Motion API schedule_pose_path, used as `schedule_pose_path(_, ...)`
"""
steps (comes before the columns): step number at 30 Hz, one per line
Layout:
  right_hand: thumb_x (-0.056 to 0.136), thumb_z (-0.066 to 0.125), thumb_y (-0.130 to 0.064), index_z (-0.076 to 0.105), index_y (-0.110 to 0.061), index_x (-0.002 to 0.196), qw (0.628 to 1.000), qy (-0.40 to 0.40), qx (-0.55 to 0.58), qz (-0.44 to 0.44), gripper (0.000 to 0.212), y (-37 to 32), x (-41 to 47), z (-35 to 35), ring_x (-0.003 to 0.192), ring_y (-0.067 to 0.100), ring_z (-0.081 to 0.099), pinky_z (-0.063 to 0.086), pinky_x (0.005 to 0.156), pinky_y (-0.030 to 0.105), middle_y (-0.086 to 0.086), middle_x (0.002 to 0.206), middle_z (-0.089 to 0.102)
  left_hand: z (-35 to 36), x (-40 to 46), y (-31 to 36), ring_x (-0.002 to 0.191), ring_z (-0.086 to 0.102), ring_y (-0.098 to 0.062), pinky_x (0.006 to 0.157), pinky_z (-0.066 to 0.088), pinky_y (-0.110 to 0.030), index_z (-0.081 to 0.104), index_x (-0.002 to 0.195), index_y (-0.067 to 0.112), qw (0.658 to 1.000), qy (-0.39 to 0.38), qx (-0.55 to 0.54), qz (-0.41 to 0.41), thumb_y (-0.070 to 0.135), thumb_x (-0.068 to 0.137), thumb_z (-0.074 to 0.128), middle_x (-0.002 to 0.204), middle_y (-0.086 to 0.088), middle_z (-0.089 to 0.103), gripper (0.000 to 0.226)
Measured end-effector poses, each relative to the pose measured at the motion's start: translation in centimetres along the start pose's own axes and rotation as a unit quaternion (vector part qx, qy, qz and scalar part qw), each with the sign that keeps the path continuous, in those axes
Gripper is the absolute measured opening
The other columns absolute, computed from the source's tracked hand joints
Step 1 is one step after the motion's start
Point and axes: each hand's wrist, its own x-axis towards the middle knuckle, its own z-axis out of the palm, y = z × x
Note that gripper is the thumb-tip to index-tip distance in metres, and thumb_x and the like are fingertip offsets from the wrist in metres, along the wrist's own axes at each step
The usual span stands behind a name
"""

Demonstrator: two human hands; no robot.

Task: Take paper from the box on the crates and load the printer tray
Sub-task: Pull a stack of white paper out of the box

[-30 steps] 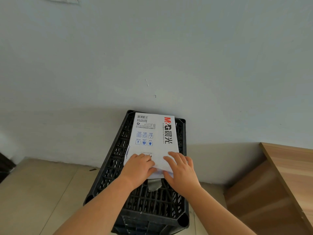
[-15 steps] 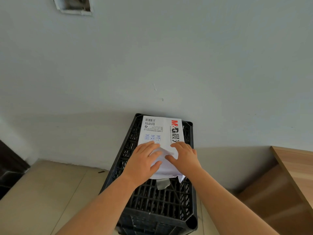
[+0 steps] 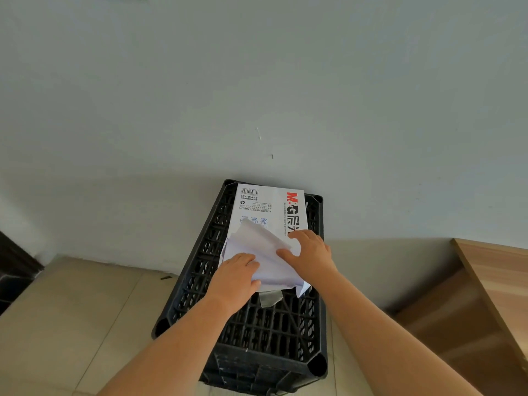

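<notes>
A white paper package (image 3: 267, 208), printed with a red and black logo, a barcode and small blue icons, is lying on top of the black lattice crates (image 3: 243, 324) against the wall. Its near wrapper flap (image 3: 257, 244) is standing up, creased and torn. The left hand (image 3: 235, 278) is pinching the flap's lower edge; the right hand (image 3: 310, 257) is pressing flat on the package, fingers spread.

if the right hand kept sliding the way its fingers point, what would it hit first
The right hand points up and left across the paper pack. It would most likely meet the folded-back wrapper flap lying just ahead of its fingertips, then the left hand, though depth between them is hard to judge.
</notes>
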Motion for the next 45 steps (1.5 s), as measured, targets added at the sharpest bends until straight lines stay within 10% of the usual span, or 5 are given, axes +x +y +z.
schedule_pose_path(19, 0.080, 0.057, -0.065, 0.050, -0.031, 0.130, 1.000, -0.009, 0.002, -0.006, 0.061, 0.3, -0.5, -0.3, 0.131, 0.017, 0.039, 0.027, 0.106, 0.038, -0.007, 0.139, 0.047, -1.6, 3.0, -1.8, 0.116, 0.046, -0.019, 0.099, 0.039, -0.033, 0.064, 0.119, 0.016, 0.992, -0.108, 0.012, 0.064, 0.018, 0.100, 0.043, 0.134, 0.000, 0.052, 0.028)
schedule_pose_path(45, 0.075, 0.062, -0.064, 0.049, -0.033, 0.129, 0.997, -0.038, 0.001, -0.066, 0.063, 0.4, -2.8, -0.2, 0.129, 0.013, 0.037, 0.027, 0.106, 0.036, -0.011, 0.138, 0.047, -0.6, -2.2, 0.0, 0.112, 0.049, -0.021, 0.082, 0.051, -0.038, 0.048, 0.128, 0.009, 0.996, -0.029, 0.066, 0.059, -0.002, 0.087, 0.046, 0.130, -0.005, 0.049, 0.043)
